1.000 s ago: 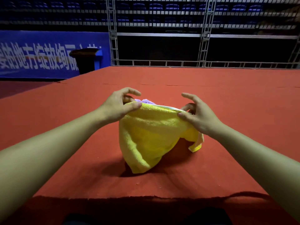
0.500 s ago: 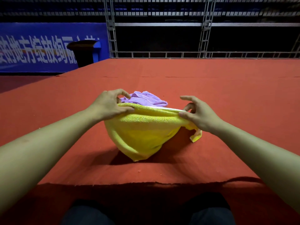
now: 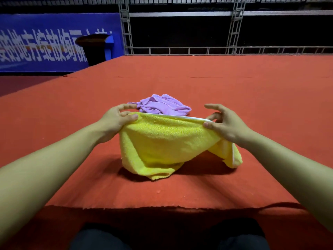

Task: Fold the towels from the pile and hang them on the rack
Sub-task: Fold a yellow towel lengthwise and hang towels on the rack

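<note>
Item, lower centre of the frame: our knees in dark cloth, below the near edge of the red-covered table.

Item, mid-frame: yellow towel, held up off the table by its top hem. That hem runs left to right across the frame, between our two hands, and is the towel's long axis as it now lies. The body sags toward us; its lower folds rest on the red cloth, and one loose corner trails down under the right wrist.

Item, left hand: thumb and fingers pinch the hem's left end.

Item, right hand: thumb and a bent finger pinch the hem's right end; the other fingers are spread free above it. Both hands sit level and equally near to the towel.

Item, just beyond the hem, upper centre: purple towel, crumpled on the table, untouched.

Item, far background: metal truss frame and blue banner. We see no towel rack.

We judge the next fold turns on that left-right hem.
</note>
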